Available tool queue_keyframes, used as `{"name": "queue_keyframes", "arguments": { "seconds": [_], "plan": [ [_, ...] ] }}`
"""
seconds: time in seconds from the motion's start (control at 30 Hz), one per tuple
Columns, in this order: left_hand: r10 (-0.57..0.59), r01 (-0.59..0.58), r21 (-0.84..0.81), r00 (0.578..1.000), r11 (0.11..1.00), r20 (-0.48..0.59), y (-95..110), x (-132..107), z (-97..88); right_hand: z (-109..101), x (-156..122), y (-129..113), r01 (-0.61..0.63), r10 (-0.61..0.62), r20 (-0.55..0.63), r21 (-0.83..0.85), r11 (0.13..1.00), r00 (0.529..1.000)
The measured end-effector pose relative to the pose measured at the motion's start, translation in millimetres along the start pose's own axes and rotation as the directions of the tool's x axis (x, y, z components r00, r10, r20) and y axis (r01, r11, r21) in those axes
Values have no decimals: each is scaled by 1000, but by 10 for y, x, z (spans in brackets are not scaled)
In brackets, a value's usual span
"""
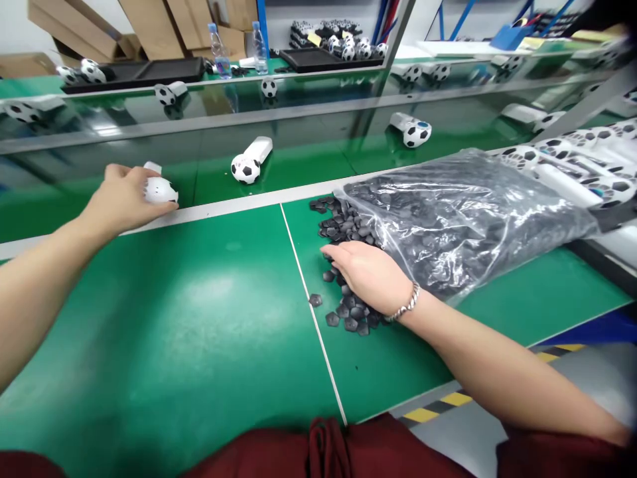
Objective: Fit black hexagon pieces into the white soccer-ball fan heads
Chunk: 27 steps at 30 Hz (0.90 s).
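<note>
Nearest on the green table (199,318), a loose piece (315,299) is seen lying apart from the rest, beside the white seam line (318,332) that runs from the near edge to the far edge. Just beyond it, the right hand (371,275) is laid palm down on the heap of black pentagon pieces (343,226), right of the seam. Its fingers are curled into the heap, but whether anything is pinched in that grip cannot be told, since the fingertips are hidden. The heap is spilled from the mouth of a clear plastic bag (462,212), which is stretched toward the table's right edge. A risk is judged here: if the hand is dragged or lifted carelessly, more pieces could be scattered across the seam or pushed off the near edge. Further pieces could also be let out through the slack bag mouth.

At the far edge, toward the left, the white shell (160,191) is enclosed by the left hand (122,199), whose grip is closed over it from above at the edge strip. With the arm stretched out and the shell rounded, it is judged liable to slip and roll onto the belt (308,159) just beyond, where a football-patterned unit (247,166) is lying near.
</note>
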<state>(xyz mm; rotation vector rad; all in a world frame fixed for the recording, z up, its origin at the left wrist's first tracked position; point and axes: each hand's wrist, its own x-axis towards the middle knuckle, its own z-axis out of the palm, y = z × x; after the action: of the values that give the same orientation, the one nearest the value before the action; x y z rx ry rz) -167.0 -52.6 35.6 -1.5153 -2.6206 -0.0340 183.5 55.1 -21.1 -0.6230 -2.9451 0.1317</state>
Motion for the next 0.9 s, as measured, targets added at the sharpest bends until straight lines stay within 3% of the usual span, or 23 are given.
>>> {"name": "queue_keyframes", "arguments": {
  "seconds": [0.07, 0.17, 0.27, 0.33, 0.43, 0.5, 0.57, 0.63, 0.77, 0.83, 0.9],
  "plan": [
    [42, -40, 80, 999, 996, -15, 176, -284, -147, -10, 12, -14, 15, -12, -42, 56, 998, 999],
    [65, -76, 148, 995, 986, 77, 463, -786, -340, -58, 36, -63, 49, -27, -92, 244, 969, 995],
    [141, -163, 114, 974, 980, 180, 675, -1163, -358, -107, 42, -130, 32, 10, -90, 452, 891, 996],
    [319, -338, 33, 912, 941, 257, 703, -1237, -271, -127, 32, -167, 11, 37, -73, 561, 828, 997],
    [600, -608, -50, 762, 792, 245, 580, -1100, -100, -157, 15, -203, 64, 27, -139, 614, 787, 990],
    [698, -706, -44, 687, 707, 201, 479, -949, -18, -191, 13, -223, 93, 23, -182, 601, 794, 983],
    [730, -736, -68, 648, 673, 219, 451, -850, 29, -232, 23, -256, 89, 19, -173, 590, 802, 985],
    [679, -680, -106, 682, 726, 272, 531, -854, 57, -270, 42, -310, 91, -2, -149, 595, 798, 989],
    [396, -372, -140, 881, 918, 260, 877, -1097, 99, -270, 87, -449, 113, -31, -134, 663, 740, 990],
    [313, -277, -174, 921, 945, 232, 1017, -1223, 108, -216, 104, -505, 138, -39, -159, 687, 713, 987],
    [294, -239, -243, 930, 940, 223, 1086, -1294, 113, -134, 116, -541, 175, -54, -193, 695, 697, 980]
  ]
}}
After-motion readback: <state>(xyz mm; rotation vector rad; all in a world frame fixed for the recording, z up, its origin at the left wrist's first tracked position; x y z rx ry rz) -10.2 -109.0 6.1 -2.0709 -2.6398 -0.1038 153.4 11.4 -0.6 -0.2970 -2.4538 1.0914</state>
